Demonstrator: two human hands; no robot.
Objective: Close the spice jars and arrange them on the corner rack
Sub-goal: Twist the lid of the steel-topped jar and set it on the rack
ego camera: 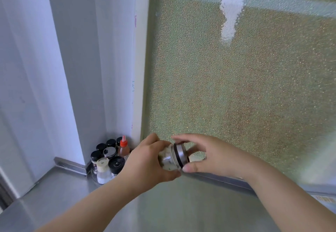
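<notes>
Left hand [147,160] wrapped around a glass spice jar [167,159], held sideways in the air above the bench [60,191], near its back edge. Right hand [205,155] has fingers and thumb pinched on the jar's metal lid [180,154]; the lid sits at the jar's mouth, black seal ring visible. Can't tell if it's seated fully.

Corner rack [95,179] sits in the back left corner of the bench, just left of the left hand. Only a bit of its clear base shows. Packed on it: several black-capped jars [96,156], one with a metal shaker top [109,152], a white-capped jar [102,165] with pale contents at the front, a black grinder-type cap [116,163] beside it, and a red-nozzle squeeze bottle [124,148] with brownish sauce at the back. The left wrist hides the rack's right side.

Bench is brushed steel with a raised steel lip along the back. Behind it to the right, a pebbled frosted window [236,86], green-brown blur through it plus a white smear high up. To the left, white wall panels [45,68] meet in the corner.
</notes>
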